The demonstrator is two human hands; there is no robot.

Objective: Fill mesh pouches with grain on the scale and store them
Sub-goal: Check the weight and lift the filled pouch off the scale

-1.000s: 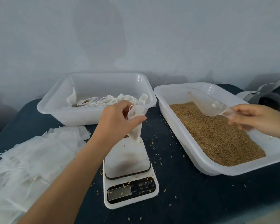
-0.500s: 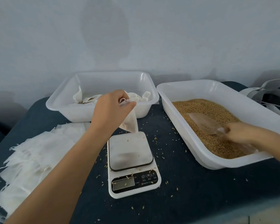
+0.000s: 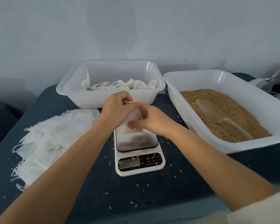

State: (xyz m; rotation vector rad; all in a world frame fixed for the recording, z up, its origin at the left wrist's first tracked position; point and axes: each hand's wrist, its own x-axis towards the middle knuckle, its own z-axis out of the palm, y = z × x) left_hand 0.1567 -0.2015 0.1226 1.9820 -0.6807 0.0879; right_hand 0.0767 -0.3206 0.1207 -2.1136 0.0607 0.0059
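A white mesh pouch (image 3: 132,118) hangs over the back edge of the white kitchen scale (image 3: 137,143). My left hand (image 3: 116,109) pinches its top and drawstring. My right hand (image 3: 149,121) holds the pouch from the right side, fingers curled on the mesh. The clear plastic scoop (image 3: 217,115) lies loose on the brown grain (image 3: 233,109) in the right white tray (image 3: 173,88). The rear white tray (image 3: 107,99) holds several filled pouches (image 3: 120,84).
A pile of flat empty pouches (image 3: 52,136) lies left of the scale on the dark blue cloth (image 3: 176,183). Loose grains are scattered around the scale. A grey strap object (image 3: 271,84) sits at the far right. A pale wall stands behind.
My right hand let go of the scoop, left it lying in the grain, and came over to the pouch. My left hand has kept hold of the pouch above the scale.
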